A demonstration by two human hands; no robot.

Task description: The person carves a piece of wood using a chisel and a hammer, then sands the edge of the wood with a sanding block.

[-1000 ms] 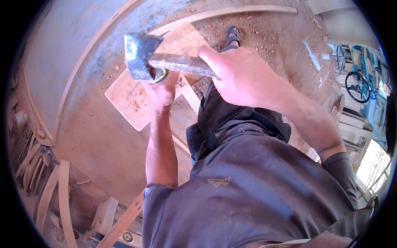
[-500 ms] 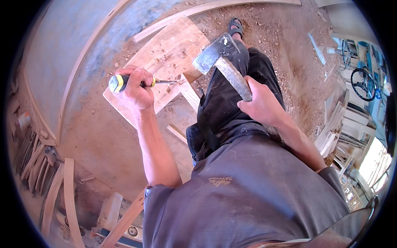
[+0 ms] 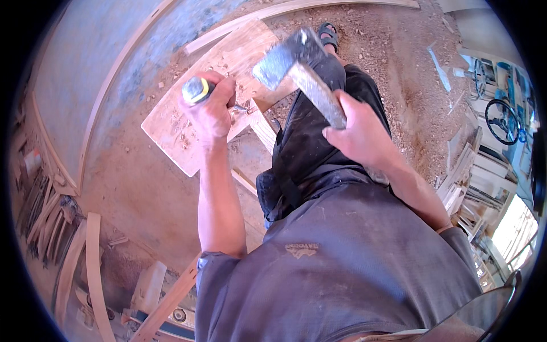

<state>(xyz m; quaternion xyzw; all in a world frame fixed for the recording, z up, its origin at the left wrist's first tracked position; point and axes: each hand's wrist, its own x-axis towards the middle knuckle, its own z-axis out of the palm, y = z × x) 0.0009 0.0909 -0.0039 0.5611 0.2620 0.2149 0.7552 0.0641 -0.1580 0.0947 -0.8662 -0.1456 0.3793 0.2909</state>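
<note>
My left hand [image 3: 208, 117] is wrapped round the black-and-yellow handle of a chisel [image 3: 196, 90]. The handle stands up toward me, and the chisel's metal tip is at the corner of a squared wooden piece [image 3: 263, 130]. That piece lies against a broad pale board [image 3: 171, 134] strewn with wood chips. My right hand [image 3: 360, 134] grips the lower end of the wooden handle of a hatchet [image 3: 317, 91]. Its grey head hangs over my thigh and the board's edge, up and to the right of the chisel, apart from it; the head is slightly blurred.
A long timber strip [image 3: 296, 10] lies beyond the board. A curved strip [image 3: 117, 77] runs along the left. Offcuts [image 3: 48, 228] are heaped at the far left. Wood chips cover the ground around my sandalled foot [image 3: 327, 34]. At right are a black handwheel [image 3: 501, 121] and stacked timber [image 3: 458, 171].
My left hand has moved right and the chisel has tipped from lying nearly flat to steeper. The hatchet head has shifted a little up and to the left.
</note>
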